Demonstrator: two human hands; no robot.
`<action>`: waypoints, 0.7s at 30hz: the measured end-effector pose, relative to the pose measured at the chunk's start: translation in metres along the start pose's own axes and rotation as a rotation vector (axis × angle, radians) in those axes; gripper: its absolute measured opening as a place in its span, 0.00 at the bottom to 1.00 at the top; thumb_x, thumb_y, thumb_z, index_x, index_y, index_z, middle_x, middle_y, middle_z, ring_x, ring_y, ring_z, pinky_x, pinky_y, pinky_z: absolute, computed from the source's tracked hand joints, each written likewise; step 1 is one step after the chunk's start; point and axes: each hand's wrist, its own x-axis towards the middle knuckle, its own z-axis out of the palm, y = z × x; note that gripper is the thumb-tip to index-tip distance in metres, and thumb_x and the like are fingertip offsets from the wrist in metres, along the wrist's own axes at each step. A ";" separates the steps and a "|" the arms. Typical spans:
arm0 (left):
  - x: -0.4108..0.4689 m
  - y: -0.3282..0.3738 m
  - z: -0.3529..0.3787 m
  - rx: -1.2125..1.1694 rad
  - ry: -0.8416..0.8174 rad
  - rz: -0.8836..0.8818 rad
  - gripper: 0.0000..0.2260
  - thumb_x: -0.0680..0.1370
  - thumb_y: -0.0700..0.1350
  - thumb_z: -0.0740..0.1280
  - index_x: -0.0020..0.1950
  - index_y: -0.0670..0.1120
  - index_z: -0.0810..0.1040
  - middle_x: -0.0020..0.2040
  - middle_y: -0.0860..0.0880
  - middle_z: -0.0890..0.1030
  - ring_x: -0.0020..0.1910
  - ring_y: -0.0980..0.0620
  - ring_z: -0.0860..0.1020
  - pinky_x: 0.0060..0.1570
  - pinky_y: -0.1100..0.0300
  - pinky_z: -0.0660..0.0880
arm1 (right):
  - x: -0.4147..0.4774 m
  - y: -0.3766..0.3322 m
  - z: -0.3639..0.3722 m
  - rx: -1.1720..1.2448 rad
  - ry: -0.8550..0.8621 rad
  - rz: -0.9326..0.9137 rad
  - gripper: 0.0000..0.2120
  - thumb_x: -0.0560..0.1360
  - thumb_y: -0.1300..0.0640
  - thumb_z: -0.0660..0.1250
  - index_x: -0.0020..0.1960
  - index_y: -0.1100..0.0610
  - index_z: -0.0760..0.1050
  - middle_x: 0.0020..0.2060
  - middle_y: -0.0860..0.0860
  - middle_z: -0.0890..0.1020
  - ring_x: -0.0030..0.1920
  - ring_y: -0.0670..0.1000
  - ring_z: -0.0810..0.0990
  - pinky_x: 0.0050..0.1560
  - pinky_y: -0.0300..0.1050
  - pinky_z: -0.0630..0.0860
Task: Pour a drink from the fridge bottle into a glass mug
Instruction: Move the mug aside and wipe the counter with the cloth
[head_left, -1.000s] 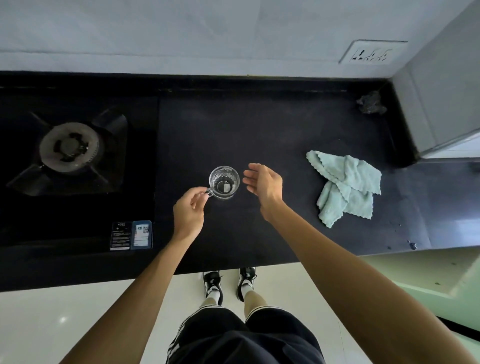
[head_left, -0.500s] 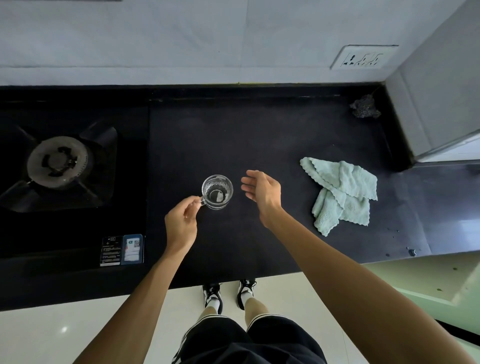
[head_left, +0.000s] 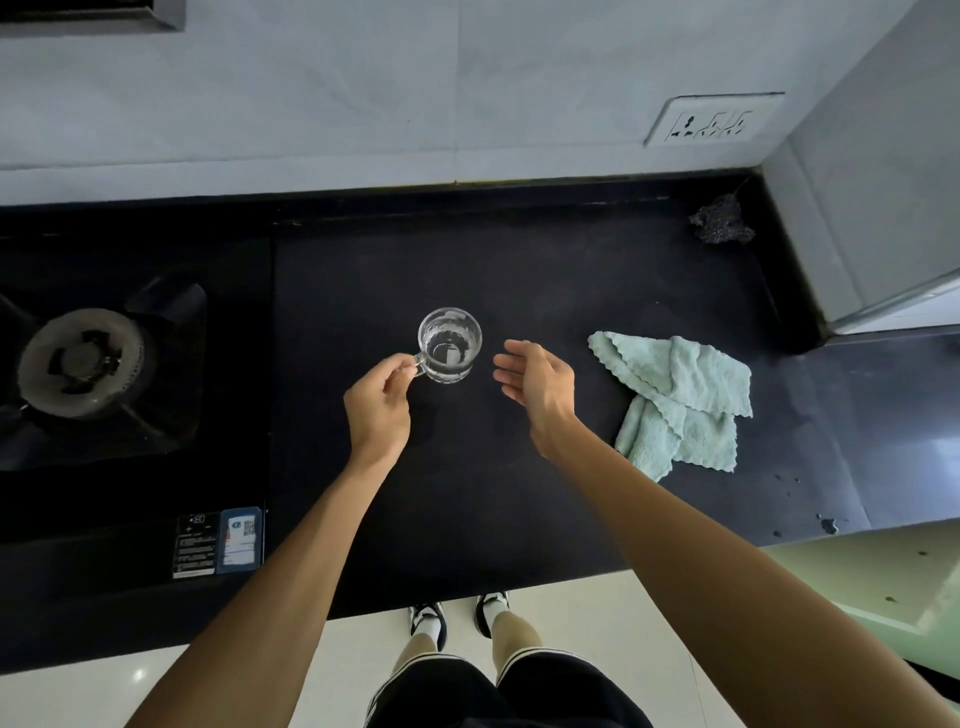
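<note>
A black counter (head_left: 467, 260) fills the view from the wall at twelve o'clock to the person's feet at six. The hob (head_left: 83, 361) sits at nine o'clock, its burner unlit as far as can be seen, and well apart from the work. A pale green cloth (head_left: 680, 395) lies crumpled at three o'clock, probably kept near for spills.

Both forearms reach up from six o'clock toward the middle of the counter. The right hand (head_left: 540, 384) hangs just beside the mug at about four o'clock of it. Its palm is turned toward the glass and its fingers are loose, slightly curved and spread. It holds nothing and does not touch the glass, and seems ready to steady it. The left hand (head_left: 376, 405), at seven o'clock of the mug, is curled, with thumb and fingertips pinching the handle.

The mug (head_left: 450, 345), the task's vessel, stands upright on the counter at the centre of the view. Its handle points toward eight o'clock, which suits the left hand's grip. Its mouth is open to the camera and it looks empty, though the clear glass makes that hard to tell. It appears to have been set in open space so that pouring has room.

No bottle is in view, so fetching and pouring are likely yet to come.
</note>
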 end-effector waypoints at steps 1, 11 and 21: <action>0.008 0.002 0.005 0.004 0.004 0.011 0.08 0.80 0.36 0.63 0.54 0.37 0.81 0.48 0.50 0.81 0.45 0.73 0.77 0.48 0.77 0.71 | 0.004 -0.002 -0.001 0.005 0.001 -0.002 0.11 0.78 0.57 0.59 0.49 0.54 0.81 0.42 0.50 0.85 0.42 0.49 0.82 0.49 0.43 0.77; 0.067 0.011 0.048 0.030 0.017 0.045 0.08 0.80 0.37 0.64 0.54 0.38 0.82 0.46 0.54 0.81 0.43 0.69 0.78 0.48 0.75 0.72 | 0.034 -0.018 -0.002 0.039 0.008 -0.006 0.11 0.78 0.56 0.59 0.50 0.54 0.81 0.41 0.50 0.85 0.42 0.48 0.83 0.49 0.43 0.77; 0.078 0.007 0.061 -0.035 0.020 -0.085 0.09 0.80 0.40 0.64 0.56 0.41 0.81 0.46 0.55 0.81 0.45 0.66 0.78 0.49 0.74 0.73 | 0.042 -0.021 -0.008 0.048 0.003 0.001 0.11 0.79 0.56 0.59 0.52 0.54 0.81 0.43 0.50 0.85 0.43 0.48 0.83 0.51 0.44 0.78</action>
